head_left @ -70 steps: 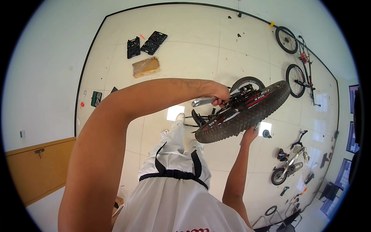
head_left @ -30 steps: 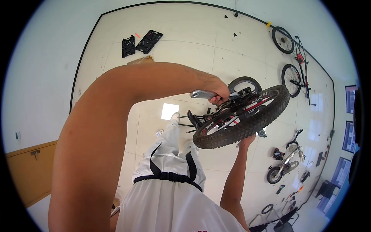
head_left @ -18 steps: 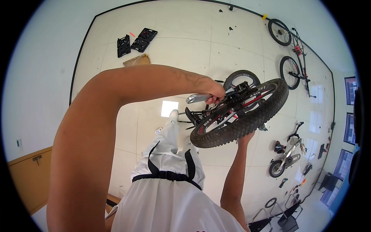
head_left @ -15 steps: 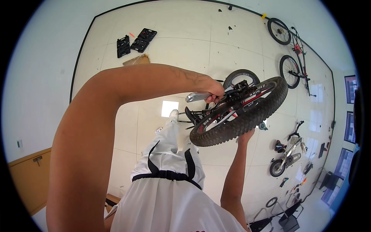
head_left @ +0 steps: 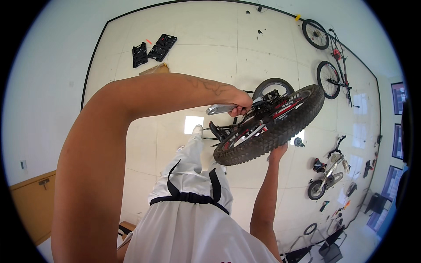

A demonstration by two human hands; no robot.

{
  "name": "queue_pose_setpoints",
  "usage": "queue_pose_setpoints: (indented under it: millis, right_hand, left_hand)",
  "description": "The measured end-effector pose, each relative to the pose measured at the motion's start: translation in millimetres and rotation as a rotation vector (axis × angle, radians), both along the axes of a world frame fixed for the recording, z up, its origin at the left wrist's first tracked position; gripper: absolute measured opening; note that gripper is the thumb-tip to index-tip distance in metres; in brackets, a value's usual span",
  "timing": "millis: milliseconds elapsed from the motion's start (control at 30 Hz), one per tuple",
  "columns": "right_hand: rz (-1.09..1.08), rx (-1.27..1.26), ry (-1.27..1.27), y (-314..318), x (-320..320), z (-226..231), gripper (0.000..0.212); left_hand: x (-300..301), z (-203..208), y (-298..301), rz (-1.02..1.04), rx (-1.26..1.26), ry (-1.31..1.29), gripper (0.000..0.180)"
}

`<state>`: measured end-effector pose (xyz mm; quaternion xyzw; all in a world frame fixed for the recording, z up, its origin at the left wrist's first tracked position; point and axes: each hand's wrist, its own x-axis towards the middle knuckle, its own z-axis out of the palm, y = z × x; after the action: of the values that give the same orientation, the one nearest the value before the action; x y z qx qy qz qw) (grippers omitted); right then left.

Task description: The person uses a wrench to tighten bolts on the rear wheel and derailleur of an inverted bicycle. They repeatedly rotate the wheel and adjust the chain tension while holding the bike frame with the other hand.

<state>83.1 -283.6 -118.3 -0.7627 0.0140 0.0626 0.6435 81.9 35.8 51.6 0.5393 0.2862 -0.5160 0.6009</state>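
A small bicycle stands in front of me, its knobby-tyred wheel (head_left: pixel 280 138) raised towards me and tilted up to the right. Its second wheel (head_left: pixel 275 85) shows beyond, partly covered by the frame. My left hand (head_left: pixel 241 104) reaches across from the left, closed round a silver metal tool (head_left: pixel 219 108) that looks like a wrench. The tool's handle sticks out to the left; its other end is hidden by my fingers and the dark parts at the wheel hub. From below, my right hand (head_left: pixel 278 152) holds the tyre's near side, its fingertips hidden behind the rubber.
Black tool cases (head_left: pixel 158 48) lie spread out at the far left, near a cardboard piece (head_left: pixel 155 69). Another bicycle (head_left: pixel 337 61) lies at the far right. Nearer on the right are a small silver bike frame (head_left: pixel 331 171), loose parts and a chair (head_left: pixel 331 252).
My left hand and the silver tool have shifted slightly left. The wheel sits a touch further left and higher, with my right hand still at its tyre.
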Motion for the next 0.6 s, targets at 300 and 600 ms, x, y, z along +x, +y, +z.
queue_pose_setpoints:
  millis: [300, 600]
  right_hand:
    - [-0.009, 0.127, -0.024, -5, -4, 0, 0.033]
    - [-0.021, 0.098, 0.005, 6, -2, 2, 0.033]
  left_hand:
    - [-46, 23, -26, 0.071, 0.09, -0.265, 0.075]
    - [-87, 11, -31, 0.14, 0.165, -0.458, 0.079]
